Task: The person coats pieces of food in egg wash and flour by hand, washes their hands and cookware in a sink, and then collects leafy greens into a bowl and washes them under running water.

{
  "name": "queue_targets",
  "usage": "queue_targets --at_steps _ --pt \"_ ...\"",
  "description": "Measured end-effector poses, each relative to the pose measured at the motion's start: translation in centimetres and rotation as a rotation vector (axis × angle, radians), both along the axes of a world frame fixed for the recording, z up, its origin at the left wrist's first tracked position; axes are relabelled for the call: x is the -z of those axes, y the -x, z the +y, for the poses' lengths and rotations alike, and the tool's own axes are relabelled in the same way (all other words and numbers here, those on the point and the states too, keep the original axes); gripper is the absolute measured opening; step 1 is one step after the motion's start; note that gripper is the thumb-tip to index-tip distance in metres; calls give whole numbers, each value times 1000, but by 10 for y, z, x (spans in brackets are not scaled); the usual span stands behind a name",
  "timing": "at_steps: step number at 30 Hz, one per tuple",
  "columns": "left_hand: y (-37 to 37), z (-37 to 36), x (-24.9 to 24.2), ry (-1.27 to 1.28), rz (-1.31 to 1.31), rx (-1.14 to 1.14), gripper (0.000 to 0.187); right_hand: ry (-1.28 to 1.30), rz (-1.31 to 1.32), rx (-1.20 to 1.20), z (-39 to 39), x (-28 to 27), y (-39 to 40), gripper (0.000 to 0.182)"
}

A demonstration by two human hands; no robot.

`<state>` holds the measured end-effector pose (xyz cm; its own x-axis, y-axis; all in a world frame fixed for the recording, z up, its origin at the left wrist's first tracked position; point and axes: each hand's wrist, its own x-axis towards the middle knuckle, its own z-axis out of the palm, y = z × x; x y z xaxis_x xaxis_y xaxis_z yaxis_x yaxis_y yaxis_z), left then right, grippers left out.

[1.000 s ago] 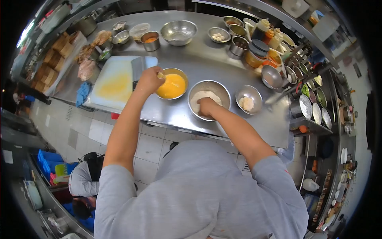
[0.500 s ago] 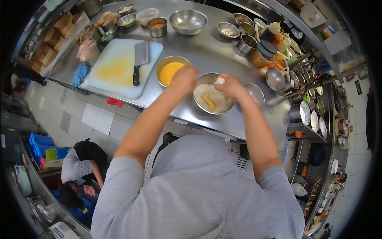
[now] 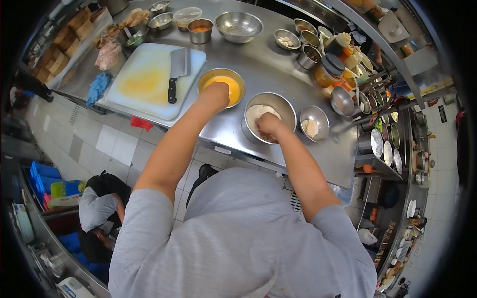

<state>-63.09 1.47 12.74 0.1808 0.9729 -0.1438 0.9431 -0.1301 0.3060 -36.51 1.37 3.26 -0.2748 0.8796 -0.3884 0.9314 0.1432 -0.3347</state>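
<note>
My left hand (image 3: 216, 96) reaches over the metal bowl of yellow beaten egg (image 3: 221, 74). Its fingers are bent together and dip into the liquid, so whatever they hold is hidden. To the right, my right hand (image 3: 269, 125) is down inside a deeper metal bowl (image 3: 285, 104) of pale crumbs or flour (image 3: 259, 111). Those fingers are curled closed against the crumbs, and what lies in them is out of sight. Beside it, a small metal bowl (image 3: 321, 115) contains a pale, crumb-coated piece (image 3: 311, 128).
A white cutting board (image 3: 144, 62) with a yellow stain carries a cleaver (image 3: 179, 67) on the left. Several metal bowls and tubs line the back of the steel table (image 3: 248, 62). Sauce bottles (image 3: 338, 42) stand at right. Another person (image 3: 99, 208) bends down at lower left.
My left hand has moved left to the egg bowl. My right hand has dropped deeper into the crumb bowl, no longer showing the pale piece; a coated piece now shows in the small bowl.
</note>
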Motion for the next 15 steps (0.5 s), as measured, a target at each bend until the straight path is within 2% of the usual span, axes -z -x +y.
queue_targets --at_steps 2,3,4,6,7,8,10,11,12,13,14,15 --pt "5 2 -2 -30 -26 -4 31 162 -18 -163 18 8 -8 31" --pt "11 2 -3 -36 -36 -17 32 99 25 -470 34 16 -25 23" --pt "16 2 -5 -43 -48 -34 33 103 23 -477 37 15 -37 23" --pt "25 1 -7 -53 -66 -74 33 -293 -154 -379 39 7 -47 17" --pt "28 1 -8 -68 -80 -104 33 154 -141 77 11 -81 -3 30" --pt "29 2 -10 -66 -84 -105 33 156 -145 76 -7 -75 10 30" --pt "28 4 -15 4 -45 -46 34 -92 -213 230 -33 -65 24 65" --pt "28 4 -15 4 -49 -49 34 18 -301 276 -26 -70 35 84" --pt "28 3 -14 -57 -82 -25 28 18 -303 272 -17 -59 29 84" --pt "28 0 -12 -117 -115 0 24 43 -169 159 -8 -39 16 81" --pt "30 0 -9 -114 -117 -3 24 68 -34 48 -9 -42 16 78" --pt "31 1 -7 -130 -149 -20 24 69 -38 45 -9 -47 15 78"
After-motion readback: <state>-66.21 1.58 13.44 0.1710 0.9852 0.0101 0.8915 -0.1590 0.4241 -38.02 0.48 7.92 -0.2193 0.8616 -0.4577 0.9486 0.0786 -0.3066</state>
